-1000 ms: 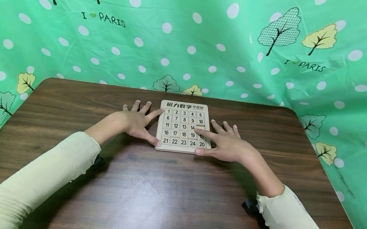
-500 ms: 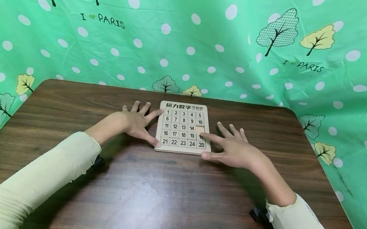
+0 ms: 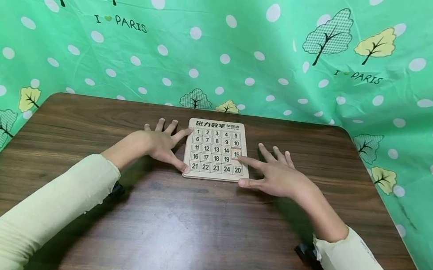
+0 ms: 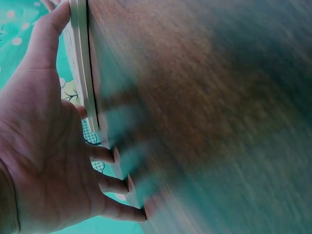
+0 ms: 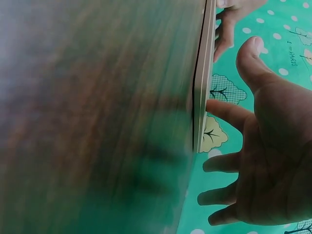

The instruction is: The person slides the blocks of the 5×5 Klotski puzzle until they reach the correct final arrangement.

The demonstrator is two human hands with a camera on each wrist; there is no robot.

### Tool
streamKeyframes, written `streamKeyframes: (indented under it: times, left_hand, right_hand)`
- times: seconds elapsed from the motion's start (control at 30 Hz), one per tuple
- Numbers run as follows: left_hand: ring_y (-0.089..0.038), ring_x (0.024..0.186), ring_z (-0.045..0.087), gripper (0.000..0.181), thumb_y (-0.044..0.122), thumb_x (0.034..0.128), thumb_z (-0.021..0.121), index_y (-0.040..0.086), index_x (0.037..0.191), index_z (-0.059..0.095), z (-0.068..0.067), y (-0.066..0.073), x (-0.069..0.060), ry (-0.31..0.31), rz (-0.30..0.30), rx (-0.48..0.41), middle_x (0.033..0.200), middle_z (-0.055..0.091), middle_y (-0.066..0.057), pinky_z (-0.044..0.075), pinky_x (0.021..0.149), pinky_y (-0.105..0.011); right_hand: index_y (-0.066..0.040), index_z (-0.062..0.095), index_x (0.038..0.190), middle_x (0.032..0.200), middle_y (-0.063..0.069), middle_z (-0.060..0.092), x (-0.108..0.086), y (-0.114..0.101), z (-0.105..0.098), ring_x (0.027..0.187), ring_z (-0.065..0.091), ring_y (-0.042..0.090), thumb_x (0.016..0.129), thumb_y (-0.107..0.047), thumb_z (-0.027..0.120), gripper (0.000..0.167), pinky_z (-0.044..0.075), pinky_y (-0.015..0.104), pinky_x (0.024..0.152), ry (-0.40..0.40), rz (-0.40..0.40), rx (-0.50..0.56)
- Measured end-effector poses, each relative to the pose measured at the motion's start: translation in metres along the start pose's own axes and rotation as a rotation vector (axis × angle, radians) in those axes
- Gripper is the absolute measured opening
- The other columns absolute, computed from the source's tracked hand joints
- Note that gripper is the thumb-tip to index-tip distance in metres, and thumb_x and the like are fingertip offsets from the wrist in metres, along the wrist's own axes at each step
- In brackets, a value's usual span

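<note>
A wooden number slide puzzle [image 3: 216, 125] lies on the table, its tiles set in rows. My left hand [image 3: 157, 144] spreads its fingers at the left edge, thumb on the lower left corner and index finger along the upper side. Over the right edge, my right hand [image 3: 281, 176] has its straight index finger touching tile 15 [image 3: 236, 154], which sits a little lower than tile 14 [image 3: 226, 151]. The right thumb is by the lower right edge. In the right wrist view the puzzle's side [image 5: 201, 112] shows, with the right palm [image 5: 282, 146] beyond it.
A dark wood-grain table [image 3: 173, 228] carries the puzzle near its far edge. Behind and at the sides hangs a green dotted curtain [image 3: 228, 34] with printed trees. Dark devices show beneath both sleeves [image 3: 65, 193].
Tile 15 has slid up from beside tile 19 to beside tile 14. The right hand first drew back to the right, with its index finger on that tile. The left hand stayed put.
</note>
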State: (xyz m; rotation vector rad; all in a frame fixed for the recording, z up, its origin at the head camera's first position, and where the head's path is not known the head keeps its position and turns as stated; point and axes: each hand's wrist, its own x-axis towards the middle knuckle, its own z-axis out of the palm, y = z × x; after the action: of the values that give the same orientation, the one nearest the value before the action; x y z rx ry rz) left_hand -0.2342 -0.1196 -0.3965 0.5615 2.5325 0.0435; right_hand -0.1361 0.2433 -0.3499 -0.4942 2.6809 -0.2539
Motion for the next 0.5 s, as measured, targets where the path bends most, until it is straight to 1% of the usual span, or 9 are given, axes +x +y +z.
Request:
streamKeyframes:
  times: [0.1,0.17,0.27,0.37,0.43,0.5]
  left_hand:
    - [-0.063,0.171,-0.012,0.146,0.106,0.0719,0.068,0.048,0.18,-0.012,0.001,0.001,0.001,-0.005,-0.009,-0.002,0.189,-0.014,-0.023,0.005,0.127,-0.094]
    - [-0.063,0.171,-0.011,0.146,0.105,0.0728,0.068,0.046,0.18,-0.011,0.0,0.001,0.0,-0.006,-0.005,0.001,0.189,-0.013,-0.024,0.006,0.127,-0.094]
    - [-0.063,0.171,-0.012,0.148,0.108,0.0713,0.066,0.046,0.18,-0.012,0.001,0.0,0.0,-0.009,-0.006,0.003,0.189,-0.014,-0.024,0.005,0.127,-0.094]
    - [-0.062,0.171,-0.012,0.149,0.11,0.0695,0.064,0.046,0.18,-0.013,0.001,0.0,0.001,-0.007,-0.009,0.004,0.19,-0.015,-0.023,0.005,0.126,-0.094]
    - [-0.063,0.171,-0.012,0.15,0.111,0.0686,0.063,0.046,0.18,-0.013,0.001,0.0,-0.001,-0.001,-0.004,0.003,0.189,-0.014,-0.024,0.006,0.126,-0.095]
    - [-0.064,0.171,-0.011,0.149,0.11,0.0699,0.064,0.045,0.18,-0.013,0.0,0.001,-0.003,0.001,-0.001,-0.002,0.189,-0.014,-0.025,0.005,0.126,-0.095]
  right_hand:
    - [-0.046,0.039,0.175,0.188,0.03,0.009,0.005,-0.001,-0.001,0.169,0.003,0.07,0.103,-0.08,0.06,0.083,-0.002,0.085,0.133,-0.005,0.022,-0.009]
    - [-0.046,0.038,0.175,0.188,0.03,0.009,0.007,-0.001,-0.001,0.169,0.003,0.069,0.102,-0.081,0.06,0.084,-0.003,0.085,0.133,-0.008,0.03,-0.012]
    - [-0.046,0.037,0.176,0.188,0.029,0.008,0.007,-0.002,-0.002,0.17,0.002,0.068,0.102,-0.081,0.06,0.085,-0.003,0.084,0.134,-0.014,0.028,-0.012]
    - [-0.045,0.038,0.176,0.188,0.03,0.008,0.0,-0.002,-0.002,0.169,0.003,0.069,0.103,-0.079,0.061,0.083,-0.002,0.085,0.133,-0.01,-0.001,-0.004]
    - [-0.044,0.041,0.175,0.187,0.031,0.01,-0.007,-0.003,-0.002,0.168,0.005,0.07,0.104,-0.077,0.061,0.081,0.0,0.087,0.132,-0.005,-0.026,-0.002]
    - [-0.043,0.045,0.173,0.187,0.032,0.013,-0.016,-0.003,-0.001,0.168,0.008,0.071,0.104,-0.076,0.063,0.079,0.002,0.088,0.131,-0.001,-0.051,0.005]
